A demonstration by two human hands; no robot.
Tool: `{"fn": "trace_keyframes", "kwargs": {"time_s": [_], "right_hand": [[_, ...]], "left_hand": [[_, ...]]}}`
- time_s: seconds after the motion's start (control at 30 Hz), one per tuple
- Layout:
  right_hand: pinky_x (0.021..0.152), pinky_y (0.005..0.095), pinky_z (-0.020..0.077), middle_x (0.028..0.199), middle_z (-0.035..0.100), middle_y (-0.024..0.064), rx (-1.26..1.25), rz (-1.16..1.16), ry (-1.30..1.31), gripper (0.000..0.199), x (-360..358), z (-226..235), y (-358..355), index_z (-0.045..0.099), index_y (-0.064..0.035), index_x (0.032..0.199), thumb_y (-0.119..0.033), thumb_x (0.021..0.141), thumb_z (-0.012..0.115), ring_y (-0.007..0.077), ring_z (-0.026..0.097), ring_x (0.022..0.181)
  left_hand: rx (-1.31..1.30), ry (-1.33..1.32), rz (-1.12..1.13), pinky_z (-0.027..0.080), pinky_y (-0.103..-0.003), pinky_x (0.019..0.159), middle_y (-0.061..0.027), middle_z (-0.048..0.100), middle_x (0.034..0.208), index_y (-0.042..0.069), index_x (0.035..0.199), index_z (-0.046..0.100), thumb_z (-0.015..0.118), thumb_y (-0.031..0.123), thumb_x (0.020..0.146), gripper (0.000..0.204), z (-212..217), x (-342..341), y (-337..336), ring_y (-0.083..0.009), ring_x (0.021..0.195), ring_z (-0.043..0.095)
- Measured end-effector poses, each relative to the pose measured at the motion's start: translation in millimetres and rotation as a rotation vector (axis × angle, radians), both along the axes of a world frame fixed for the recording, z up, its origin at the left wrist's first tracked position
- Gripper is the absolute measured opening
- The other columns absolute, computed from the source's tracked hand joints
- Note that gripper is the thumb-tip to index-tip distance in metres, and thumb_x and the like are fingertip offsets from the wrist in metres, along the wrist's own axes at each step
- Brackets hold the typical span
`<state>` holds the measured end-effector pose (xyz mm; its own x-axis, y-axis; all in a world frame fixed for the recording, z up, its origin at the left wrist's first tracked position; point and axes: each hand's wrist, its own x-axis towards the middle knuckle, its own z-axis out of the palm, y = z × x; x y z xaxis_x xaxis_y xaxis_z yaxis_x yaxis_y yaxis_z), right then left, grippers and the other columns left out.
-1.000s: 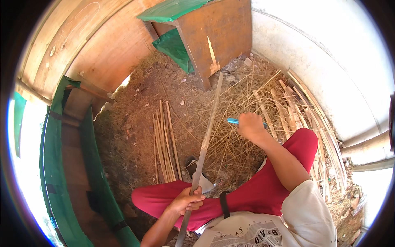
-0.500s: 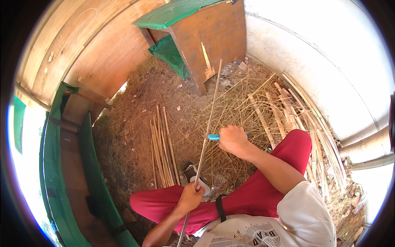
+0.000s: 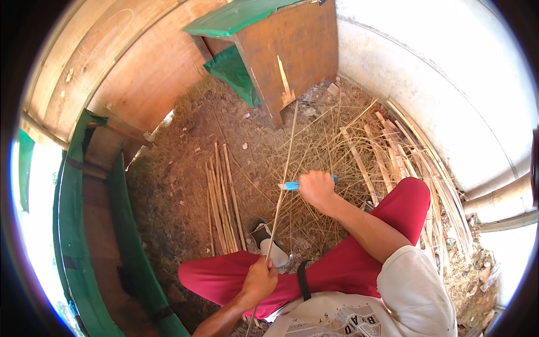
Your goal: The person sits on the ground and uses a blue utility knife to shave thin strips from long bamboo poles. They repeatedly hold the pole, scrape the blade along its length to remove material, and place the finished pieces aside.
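My left hand point(image 3: 260, 279) is closed round a long, thin bamboo strip point(image 3: 288, 151) above my left leg. The strip slants away from me, its far end near the wooden cabinet and its near end passing under my forearm. In my right hand point(image 3: 316, 188) is a blue utility knife point(image 3: 292, 186), the fingers wrapped round its handle. The knife's blade meets the strip partway along, beyond my left hand, pointing left across it.
Several cut bamboo strips point(image 3: 227, 196) lie side by side on the dirt floor at the left. Thin shavings point(image 3: 331, 140) cover the ground ahead, with longer slats point(image 3: 412, 151) at the right. The wooden cabinet point(image 3: 292, 50) stands ahead; green-covered shelving point(image 3: 84, 236) lines the left.
The bamboo strip has drawn back toward me, so its far end sits lower. My right hand and the knife stay at nearly the same spot.
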<state>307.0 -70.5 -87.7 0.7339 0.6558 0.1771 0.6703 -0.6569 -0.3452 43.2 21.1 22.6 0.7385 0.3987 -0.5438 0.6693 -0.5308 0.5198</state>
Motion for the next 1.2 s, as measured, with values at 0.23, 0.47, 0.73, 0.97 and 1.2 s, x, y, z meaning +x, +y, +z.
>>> {"fn": "trace_keyframes", "kwargs": {"time_s": [0.23, 0.47, 0.73, 0.97, 1.2], "right_hand": [[0.066, 0.0424, 0.0567, 0.082, 0.07, 0.0181, -0.229, -0.114, 0.257, 0.016, 32.4, -5.2, 3.1, 0.072, -0.0022, 0.083, -0.013, 0.084, 0.061, 0.0323, 0.072, 0.077], [0.07, 0.04, 0.058, 0.09, 0.071, 0.0151, -0.295, -0.258, 0.259, 0.015, 66.9, -39.4, -6.5, 0.072, -0.0031, 0.089, -0.012, 0.088, 0.061, 0.0302, 0.072, 0.083], [0.065, 0.0391, 0.0569, 0.092, 0.07, 0.0148, -0.429, -0.287, 0.362, 0.017, 80.1, -65.6, -17.0, 0.069, -0.0014, 0.094, -0.014, 0.092, 0.059, 0.0294, 0.071, 0.081], [0.064, 0.0362, 0.0567, 0.089, 0.07, 0.015, -0.472, -0.435, 0.429, 0.011, 99.3, -77.5, -42.1, 0.069, -0.0012, 0.092, -0.009, 0.085, 0.068, 0.0265, 0.07, 0.082], [0.052, 0.0404, 0.0475, 0.069, 0.064, 0.0127, -0.006, -0.36, 0.725, 0.024, 93.8, -72.1, -16.1, 0.067, 0.0037, 0.082, -0.019, 0.09, 0.064, 0.0237, 0.06, 0.057]], "left_hand": [[-0.003, 0.103, -0.031, 0.046, -0.047, 0.058, -0.0217, 0.057, 0.065, 0.001, 0.089, 0.049, 0.057, 0.013, 0.089, 0.015, 5.5, -43.2, -2.0, -0.0408, 0.061, 0.059], [-0.108, 0.241, 0.0, 0.041, -0.038, 0.051, -0.0095, 0.051, 0.06, 0.007, 0.082, 0.044, 0.06, 0.013, 0.089, 0.019, 25.6, -108.2, -4.7, -0.0237, 0.053, 0.053], [-0.183, 0.311, 0.101, 0.038, -0.035, 0.048, -0.0057, 0.049, 0.059, 0.009, 0.08, 0.042, 0.061, 0.012, 0.09, 0.022, 41.8, -146.8, -1.9, -0.0189, 0.051, 0.049], [-0.297, 0.318, 0.2, 0.035, -0.032, 0.046, -0.0023, 0.047, 0.058, 0.011, 0.078, 0.04, 0.062, 0.012, 0.09, 0.025, 54.7, -179.1, 22.2, -0.0146, 0.049, 0.047], [-0.9, 0.222, 0.409, 0.022, -0.024, 0.04, 0.0058, 0.037, 0.058, 0.017, 0.076, 0.032, 0.063, 0.009, 0.093, 0.036, 32.1, -98.4, 41.7, -0.0052, 0.045, 0.035]]}}
